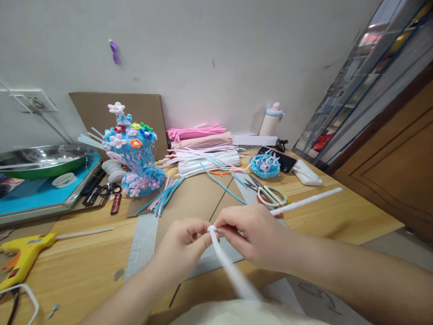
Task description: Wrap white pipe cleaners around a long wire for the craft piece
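My left hand (179, 243) and my right hand (255, 232) meet low in the middle of the head view. Thumb and fingertips of each pinch a white pipe cleaner (225, 262), bent into a small knot-like fold between them. One length of it runs down toward me, blurred near its end. Another fuzzy white length (309, 201) sticks out to the right past my right hand; whether both are one piece is hidden. Beneath my hands lie a piece of cardboard (189, 194) and a grey mat (140, 243). Scissors (269, 194) rest just beyond my right hand.
A blue pipe-cleaner piece with flowers (131, 140) stands at left. Behind are white (209, 161) and pink pipe cleaners (196, 132). A round blue piece (265, 165), a phone (284, 161) and a bottle (271, 119) sit right; a yellow glue gun (27, 255) and steel bowl (43, 158) left.
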`<state>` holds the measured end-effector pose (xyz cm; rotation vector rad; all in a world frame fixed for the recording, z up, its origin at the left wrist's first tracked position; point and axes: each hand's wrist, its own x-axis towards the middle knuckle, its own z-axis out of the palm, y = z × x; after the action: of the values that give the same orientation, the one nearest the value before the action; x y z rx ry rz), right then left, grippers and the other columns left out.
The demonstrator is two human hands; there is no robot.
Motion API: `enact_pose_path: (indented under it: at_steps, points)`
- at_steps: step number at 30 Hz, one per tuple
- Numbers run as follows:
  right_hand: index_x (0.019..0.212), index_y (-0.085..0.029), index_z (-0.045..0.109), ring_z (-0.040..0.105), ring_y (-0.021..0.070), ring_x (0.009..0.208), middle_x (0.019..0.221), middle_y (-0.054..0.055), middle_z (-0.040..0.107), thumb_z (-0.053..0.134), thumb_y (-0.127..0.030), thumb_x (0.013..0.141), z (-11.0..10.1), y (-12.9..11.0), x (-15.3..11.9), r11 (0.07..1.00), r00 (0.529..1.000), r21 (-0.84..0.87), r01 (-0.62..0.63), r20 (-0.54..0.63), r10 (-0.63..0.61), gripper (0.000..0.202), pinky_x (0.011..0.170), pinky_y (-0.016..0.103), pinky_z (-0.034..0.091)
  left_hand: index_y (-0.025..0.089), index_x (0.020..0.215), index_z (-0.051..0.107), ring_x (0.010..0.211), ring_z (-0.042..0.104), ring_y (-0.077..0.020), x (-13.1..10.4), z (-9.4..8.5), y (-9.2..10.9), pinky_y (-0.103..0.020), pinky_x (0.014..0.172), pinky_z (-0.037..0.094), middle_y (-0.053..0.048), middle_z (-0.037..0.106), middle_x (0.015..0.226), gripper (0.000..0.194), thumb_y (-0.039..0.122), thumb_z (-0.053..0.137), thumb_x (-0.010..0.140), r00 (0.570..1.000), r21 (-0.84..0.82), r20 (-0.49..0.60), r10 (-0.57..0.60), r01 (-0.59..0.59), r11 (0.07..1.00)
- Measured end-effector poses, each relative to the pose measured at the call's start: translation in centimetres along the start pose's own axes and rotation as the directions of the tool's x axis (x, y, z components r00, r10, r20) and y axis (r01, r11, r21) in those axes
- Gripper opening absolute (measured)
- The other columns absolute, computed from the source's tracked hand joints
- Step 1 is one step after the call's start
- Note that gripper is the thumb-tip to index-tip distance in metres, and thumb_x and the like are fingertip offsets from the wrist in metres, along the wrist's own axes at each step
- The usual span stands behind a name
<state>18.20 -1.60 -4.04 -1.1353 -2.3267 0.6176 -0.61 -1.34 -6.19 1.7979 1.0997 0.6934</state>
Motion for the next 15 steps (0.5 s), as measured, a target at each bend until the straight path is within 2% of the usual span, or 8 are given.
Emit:
enact_pose_path:
  at_steps: [2, 4, 7, 9, 10, 12, 13, 15]
  points:
    - [0.080, -0.020, 0.064, 0.052, 0.0101, 0.059, 0.067, -0.003, 0.063, 0.053, -0.022, 0.085, -0.1, -0.1, 0.1, 0.995, 0.995, 0.042, -0.092, 0.040, 0.091, 0.012, 0.054, 0.021, 0.031, 0.016, 0.070, 0.065, 0.061, 0.055, -0.0146, -0.1, -0.3, -0.2, -0.025, 0.057, 0.037, -0.002, 0.062, 0.062, 0.026, 0.032, 0.053, 0.087, 0.967, 0.376, -0.072, 0.246, -0.202, 0.904]
    - [0.077, -0.020, 0.063, 0.047, 0.0101, 0.056, 0.062, -0.003, 0.058, 0.055, -0.025, 0.084, -0.1, 0.1, 0.2, 0.976, 0.979, 0.111, -0.188, 0.102, 0.176, 0.012, 0.051, 0.021, 0.029, 0.017, 0.078, 0.065, 0.064, 0.056, -0.0152, -0.1, -0.7, -0.3, -0.026, 0.058, 0.036, -0.003, 0.065, 0.069, 0.019, 0.026, 0.052, 0.088, 0.872, 0.619, -0.023, 0.488, -0.371, 0.692]
    - [0.074, -0.018, 0.061, 0.044, 0.0102, 0.055, 0.061, -0.004, 0.053, 0.054, -0.022, 0.081, -0.1, 0.5, 0.6, 0.906, 0.939, 0.293, -0.306, 0.250, 0.237, 0.011, 0.050, 0.021, 0.031, 0.015, 0.087, 0.063, 0.067, 0.056, -0.0167, -0.3, -1.2, -0.5, -0.029, 0.059, 0.036, -0.005, 0.066, 0.074, 0.017, 0.016, 0.046, 0.090, 0.716, 0.753, 0.190, 0.671, -0.545, 0.369]
    - [0.072, -0.017, 0.058, 0.044, 0.0102, 0.055, 0.061, -0.003, 0.053, 0.054, -0.020, 0.078, -0.2, 0.7, 0.8, 0.816, 0.898, 0.422, -0.395, 0.364, 0.246, 0.008, 0.052, 0.022, 0.033, 0.012, 0.089, 0.062, 0.069, 0.055, -0.0180, -0.5, -1.2, -0.5, -0.030, 0.059, 0.036, -0.006, 0.066, 0.075, 0.018, 0.013, 0.044, 0.090, 0.641, 0.765, 0.276, 0.716, -0.598, 0.240]
    - [0.071, -0.016, 0.056, 0.044, 0.0101, 0.056, 0.062, -0.003, 0.054, 0.055, -0.020, 0.077, -0.2, 0.8, 0.8, 0.765, 0.876, 0.471, -0.438, 0.414, 0.246, 0.007, 0.053, 0.022, 0.034, 0.011, 0.089, 0.061, 0.069, 0.055, -0.0185, -0.6, -1.0, -0.6, -0.031, 0.059, 0.035, -0.006, 0.065, 0.075, 0.016, 0.014, 0.045, 0.090, 0.617, 0.769, 0.284, 0.734, -0.604, 0.210]
    - [0.070, -0.016, 0.054, 0.045, 0.0100, 0.057, 0.064, -0.002, 0.055, 0.057, -0.021, 0.076, -0.2, 0.9, 0.8, 0.684, 0.836, 0.526, -0.505, 0.496, 0.236, 0.008, 0.054, 0.022, 0.035, 0.012, 0.087, 0.060, 0.065, 0.051, -0.0178, -0.8, -0.6, -0.8, -0.031, 0.056, 0.032, -0.005, 0.062, 0.070, 0.012, 0.016, 0.049, 0.088, 0.603, 0.766, 0.276, 0.749, -0.609, 0.207]
    - [0.071, -0.016, 0.054, 0.044, 0.0099, 0.057, 0.065, -0.002, 0.055, 0.058, -0.023, 0.075, -0.1, 0.9, 0.8, 0.672, 0.828, 0.531, -0.516, 0.511, 0.231, 0.009, 0.054, 0.022, 0.034, 0.013, 0.084, 0.059, 0.062, 0.048, -0.0170, -0.8, -0.3, -1.0, -0.030, 0.054, 0.030, -0.004, 0.060, 0.067, 0.010, 0.016, 0.050, 0.087, 0.615, 0.761, 0.258, 0.745, -0.604, 0.235]
    - [0.072, -0.015, 0.057, 0.044, 0.0099, 0.058, 0.065, -0.002, 0.055, 0.058, -0.024, 0.076, 0.2, 0.7, 0.6, 0.720, 0.851, 0.506, -0.476, 0.472, 0.231, 0.010, 0.053, 0.021, 0.033, 0.015, 0.075, 0.055, 0.058, 0.042, -0.0152, -1.0, 0.4, -1.3, -0.029, 0.052, 0.027, -0.002, 0.054, 0.062, 0.014, 0.014, 0.048, 0.087, 0.676, 0.731, 0.169, 0.718, -0.574, 0.368]
